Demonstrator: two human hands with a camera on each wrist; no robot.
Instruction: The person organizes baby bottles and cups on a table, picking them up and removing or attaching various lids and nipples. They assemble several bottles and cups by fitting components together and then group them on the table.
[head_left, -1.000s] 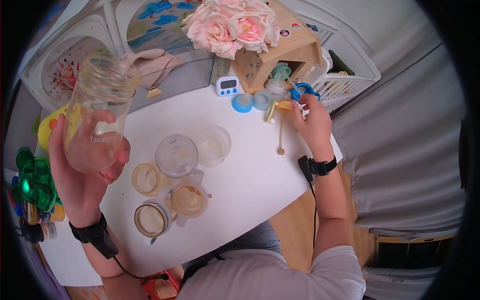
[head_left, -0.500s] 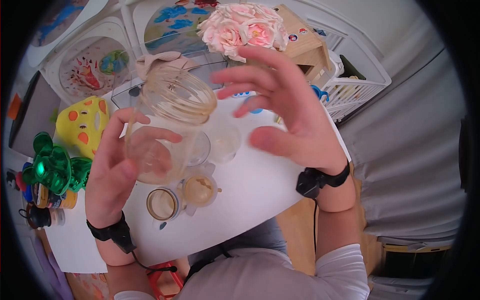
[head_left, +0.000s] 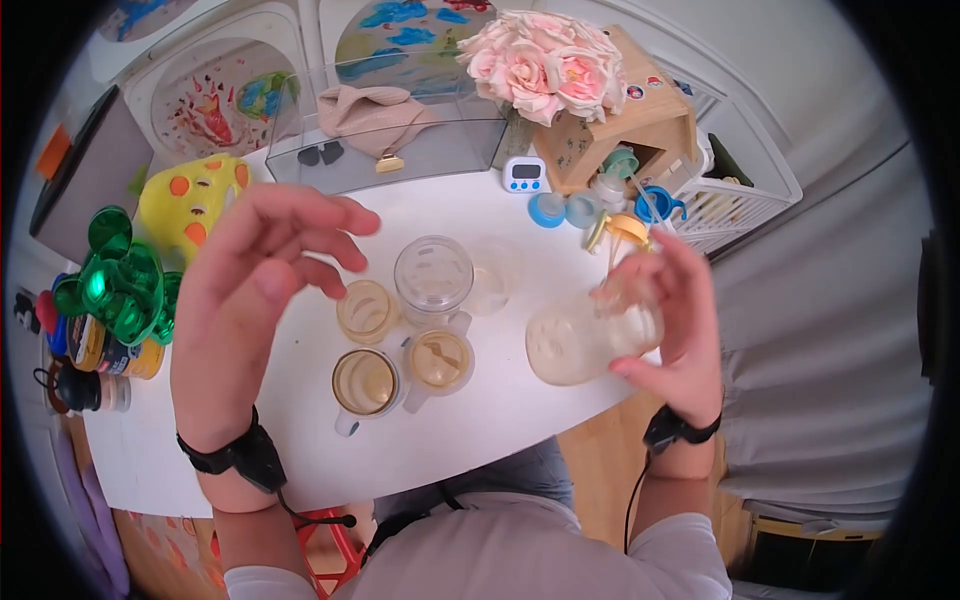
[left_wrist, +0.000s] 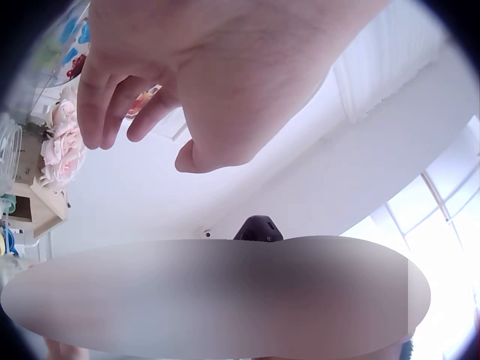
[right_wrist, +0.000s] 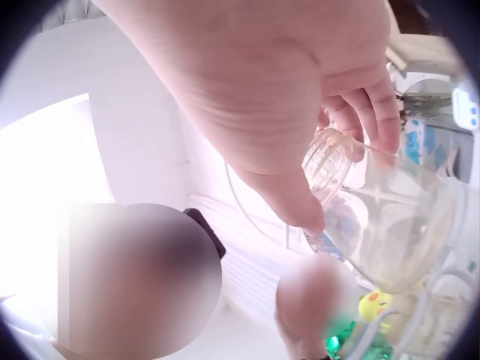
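My right hand holds a clear bottle by its threaded neck, thumb on one side and fingers on the other. The bottle is tilted onto its side over the right part of the table, its base toward the left. In the right wrist view the bottle looks see-through, with nothing inside. My left hand hovers over the left side of the table with loosely bent fingers, holding nothing. Close by stand an amber ring, a clear container and two handled pieces with round openings.
At the back right are a blue-rimmed cap, an orange-yellow piece, a blue handled lid and a white timer. Pink roses stand by a wooden box. Green shiny toy sits left.
The bottle has passed from my left hand to my right and moved across to the right. My right hand came from the back-right parts to meet it; my left hand is now free.
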